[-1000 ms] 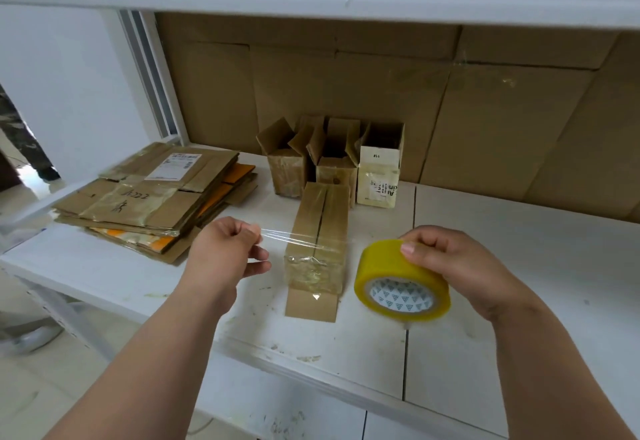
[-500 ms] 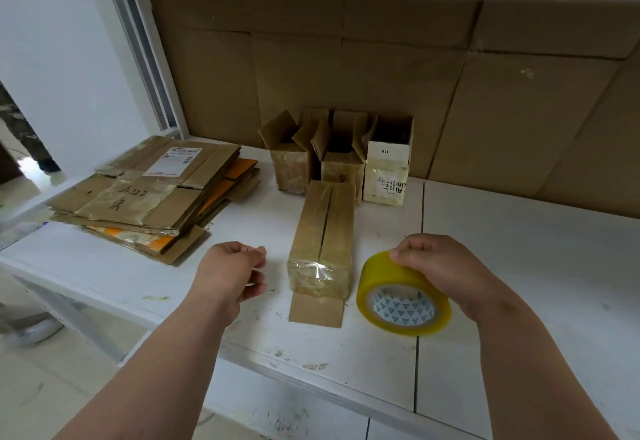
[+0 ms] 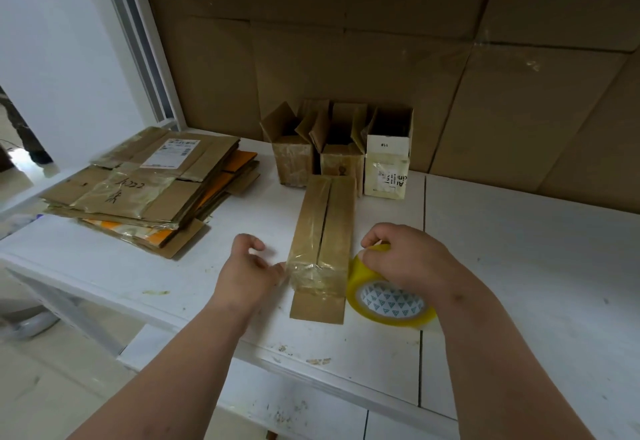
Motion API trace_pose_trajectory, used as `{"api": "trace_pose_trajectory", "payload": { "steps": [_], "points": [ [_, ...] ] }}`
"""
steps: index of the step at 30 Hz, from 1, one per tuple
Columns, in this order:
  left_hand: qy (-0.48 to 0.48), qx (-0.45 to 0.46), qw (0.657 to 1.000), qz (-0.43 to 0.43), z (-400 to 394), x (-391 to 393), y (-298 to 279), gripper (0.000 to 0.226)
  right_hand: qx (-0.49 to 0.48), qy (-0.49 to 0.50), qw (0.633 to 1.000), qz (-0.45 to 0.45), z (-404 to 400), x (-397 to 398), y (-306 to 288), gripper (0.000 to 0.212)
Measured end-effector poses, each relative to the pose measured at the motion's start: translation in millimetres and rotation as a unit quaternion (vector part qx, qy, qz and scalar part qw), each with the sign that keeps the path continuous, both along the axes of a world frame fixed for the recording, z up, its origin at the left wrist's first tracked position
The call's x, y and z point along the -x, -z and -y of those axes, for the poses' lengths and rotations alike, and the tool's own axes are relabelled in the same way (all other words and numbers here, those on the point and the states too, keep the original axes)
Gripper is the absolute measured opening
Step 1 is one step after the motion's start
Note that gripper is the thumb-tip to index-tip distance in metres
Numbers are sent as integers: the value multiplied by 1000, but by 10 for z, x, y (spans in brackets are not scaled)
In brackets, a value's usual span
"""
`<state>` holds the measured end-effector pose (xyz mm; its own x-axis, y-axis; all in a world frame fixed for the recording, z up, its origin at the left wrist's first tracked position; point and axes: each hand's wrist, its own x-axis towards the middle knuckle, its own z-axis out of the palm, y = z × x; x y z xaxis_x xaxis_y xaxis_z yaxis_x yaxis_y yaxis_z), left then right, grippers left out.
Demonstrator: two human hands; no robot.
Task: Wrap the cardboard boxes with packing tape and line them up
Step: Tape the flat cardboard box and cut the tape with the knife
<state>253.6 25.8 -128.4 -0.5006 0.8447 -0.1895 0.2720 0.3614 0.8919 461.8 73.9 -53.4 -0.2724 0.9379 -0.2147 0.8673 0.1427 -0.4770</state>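
A long narrow cardboard box (image 3: 323, 228) lies on the white table (image 3: 519, 266), its near end bound in clear tape and one flap flat on the table. My left hand (image 3: 247, 271) rests against the box's left near side, fingers loosely spread, thumb touching the taped corner. My right hand (image 3: 408, 258) grips the top of a yellow tape roll (image 3: 388, 301) standing right beside the box's near right corner. Three small boxes with open top flaps stand in a row behind it: brown (image 3: 292, 159), brown (image 3: 341, 162), and white-labelled (image 3: 388, 169).
A stack of flattened cardboard boxes (image 3: 138, 190) lies at the left of the table. Cardboard sheets (image 3: 381, 65) line the back wall under a white shelf. The table's front edge is just below my wrists; the floor shows at the lower left.
The stretched tape strip my left hand held out is now down on the box. Both hands have closed in against the box's near end, the roll moving left to touch it.
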Motion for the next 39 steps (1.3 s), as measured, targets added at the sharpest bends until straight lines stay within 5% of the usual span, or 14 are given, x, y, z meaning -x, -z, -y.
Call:
{"api": "trace_pose_trajectory", "payload": {
  "steps": [5, 12, 21, 29, 36, 39],
  "points": [
    [73, -65, 994, 47, 125, -17, -39, 30, -37, -20, 996, 80, 27, 82, -116, 24],
    [109, -73, 991, 32, 145, 86, -44, 14, -110, -20, 985, 130, 67, 189, 15, 18],
    [157, -100, 967, -172, 95, 92, -50, 36, -155, -43, 980, 117, 34, 175, 133, 30],
    [242, -138, 883, -377, 17, 96, -96, 41, -176, -29, 968, 178, 94, 288, 197, 28],
    [266, -83, 916, -287, 22, 163, -124, 42, -209, -18, 960, 185, 116, 364, 246, 24],
    [235, -105, 913, -315, -3, 119, -114, 38, -208, -34, 959, 190, 111, 335, 231, 29]
  ]
}}
